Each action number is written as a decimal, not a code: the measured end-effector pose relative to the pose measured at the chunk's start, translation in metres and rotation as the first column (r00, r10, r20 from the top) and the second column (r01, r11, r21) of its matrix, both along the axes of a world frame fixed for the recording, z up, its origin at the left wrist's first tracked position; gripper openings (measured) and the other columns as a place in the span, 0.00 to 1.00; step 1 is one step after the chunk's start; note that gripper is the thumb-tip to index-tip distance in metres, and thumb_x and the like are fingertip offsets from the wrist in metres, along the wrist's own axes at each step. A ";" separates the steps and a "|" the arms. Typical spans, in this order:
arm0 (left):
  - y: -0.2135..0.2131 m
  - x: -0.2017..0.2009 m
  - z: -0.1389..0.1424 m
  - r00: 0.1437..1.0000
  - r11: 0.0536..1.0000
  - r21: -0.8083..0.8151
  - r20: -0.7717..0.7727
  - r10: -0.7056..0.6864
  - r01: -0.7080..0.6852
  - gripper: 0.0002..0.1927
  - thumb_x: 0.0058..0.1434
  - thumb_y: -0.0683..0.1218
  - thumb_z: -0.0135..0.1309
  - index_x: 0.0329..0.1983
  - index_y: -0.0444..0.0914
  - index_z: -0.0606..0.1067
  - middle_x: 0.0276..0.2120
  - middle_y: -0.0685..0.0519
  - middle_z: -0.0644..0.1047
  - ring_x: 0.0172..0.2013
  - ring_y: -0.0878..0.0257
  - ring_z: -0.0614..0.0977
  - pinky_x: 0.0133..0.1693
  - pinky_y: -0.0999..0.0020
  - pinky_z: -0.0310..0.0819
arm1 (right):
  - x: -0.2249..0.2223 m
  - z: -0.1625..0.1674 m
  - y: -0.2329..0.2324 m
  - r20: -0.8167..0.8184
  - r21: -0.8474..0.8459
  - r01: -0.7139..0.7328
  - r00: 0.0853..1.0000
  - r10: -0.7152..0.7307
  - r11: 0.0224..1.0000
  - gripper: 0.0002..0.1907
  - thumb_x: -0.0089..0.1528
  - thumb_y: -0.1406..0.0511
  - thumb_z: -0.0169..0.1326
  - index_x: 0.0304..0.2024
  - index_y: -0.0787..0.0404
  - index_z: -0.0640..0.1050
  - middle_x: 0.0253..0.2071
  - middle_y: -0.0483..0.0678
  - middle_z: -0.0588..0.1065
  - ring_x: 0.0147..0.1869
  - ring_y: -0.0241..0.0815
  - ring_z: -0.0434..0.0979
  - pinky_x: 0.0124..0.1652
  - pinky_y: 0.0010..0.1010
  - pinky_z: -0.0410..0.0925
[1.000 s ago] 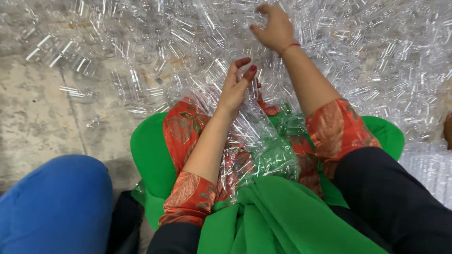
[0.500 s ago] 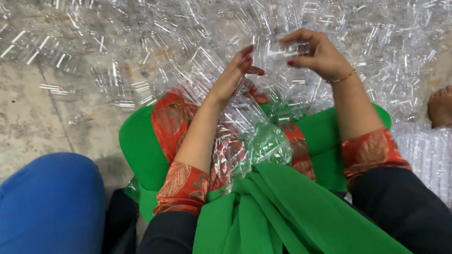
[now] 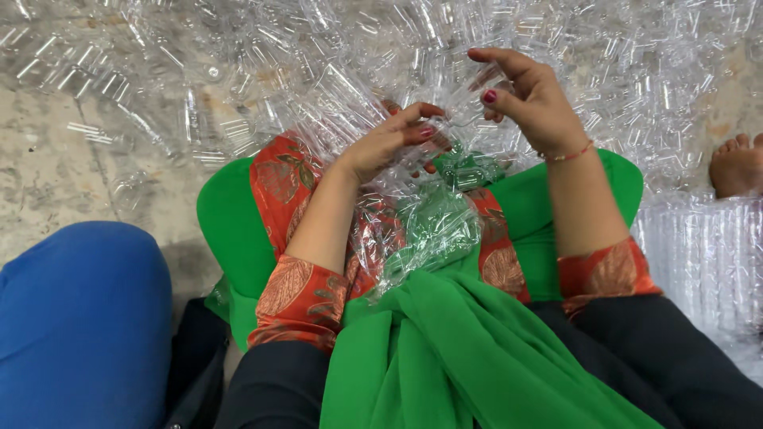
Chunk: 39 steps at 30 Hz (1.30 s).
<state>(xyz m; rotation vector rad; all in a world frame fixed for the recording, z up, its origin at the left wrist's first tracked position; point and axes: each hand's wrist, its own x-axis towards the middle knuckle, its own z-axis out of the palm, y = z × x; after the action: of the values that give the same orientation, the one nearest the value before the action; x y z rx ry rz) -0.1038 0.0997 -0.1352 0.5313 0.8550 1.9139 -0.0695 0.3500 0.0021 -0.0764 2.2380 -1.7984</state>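
Hands: your left hand (image 3: 389, 143) and right hand (image 3: 528, 99) pinch one clear plastic piece (image 3: 457, 99) at frame centre; light, slippery, probably crushable, so hold its ends.

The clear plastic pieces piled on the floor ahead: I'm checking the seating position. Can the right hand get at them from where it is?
Probably yes. The right hand is raised directly over the pile of clear plastic pieces, with nothing between them.

A worn, mottled concrete floor (image 3: 56, 167) carries everything. A wide heap of small clear plastic pieces (image 3: 318, 56) lies spread across it. At the right edge, a bare foot (image 3: 737, 165) rests on it beside stacked clear trays (image 3: 707, 262).
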 end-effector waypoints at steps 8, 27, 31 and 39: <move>-0.001 0.009 0.026 0.983 0.989 0.104 -0.141 0.117 -0.103 0.35 0.69 0.48 0.53 0.76 0.46 0.55 0.63 0.60 0.72 0.52 0.62 0.81 0.43 0.66 0.78 | 0.020 -0.019 -0.024 -0.275 0.134 -0.008 0.960 0.045 0.991 0.26 0.75 0.62 0.52 0.74 0.62 0.66 0.64 0.49 0.75 0.67 0.36 0.73 0.65 0.30 0.67; -0.007 0.010 0.033 0.974 0.984 0.146 -0.183 0.132 -0.106 0.39 0.73 0.54 0.55 0.81 0.44 0.53 0.79 0.52 0.55 0.46 0.65 0.77 0.41 0.67 0.77 | 0.013 -0.016 -0.017 -0.358 -0.181 0.235 0.888 -0.287 0.955 0.34 0.77 0.44 0.36 0.71 0.64 0.65 0.56 0.55 0.77 0.58 0.42 0.77 0.61 0.33 0.70; -0.005 0.009 0.033 0.968 0.987 0.117 -0.213 0.130 -0.107 0.40 0.72 0.53 0.56 0.81 0.44 0.51 0.79 0.52 0.56 0.48 0.64 0.79 0.41 0.68 0.79 | 0.012 -0.020 -0.023 -0.432 -0.066 0.227 0.871 -0.233 0.972 0.34 0.77 0.44 0.33 0.70 0.63 0.65 0.57 0.55 0.76 0.60 0.43 0.77 0.63 0.36 0.69; -0.002 0.009 0.025 0.976 0.980 0.125 -0.134 0.170 -0.154 0.43 0.71 0.53 0.56 0.81 0.49 0.47 0.67 0.49 0.61 0.46 0.62 0.80 0.38 0.67 0.78 | 0.013 -0.039 -0.043 -0.316 0.060 -0.060 0.946 0.076 0.996 0.40 0.76 0.40 0.30 0.75 0.62 0.63 0.76 0.53 0.64 0.82 0.49 0.60 0.77 0.46 0.54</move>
<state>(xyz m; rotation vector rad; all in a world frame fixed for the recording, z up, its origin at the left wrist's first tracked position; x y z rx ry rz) -0.0948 0.0972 -0.1102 0.6933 0.9087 2.1025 -0.0567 0.3068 -0.0369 -0.4601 2.4578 -1.8001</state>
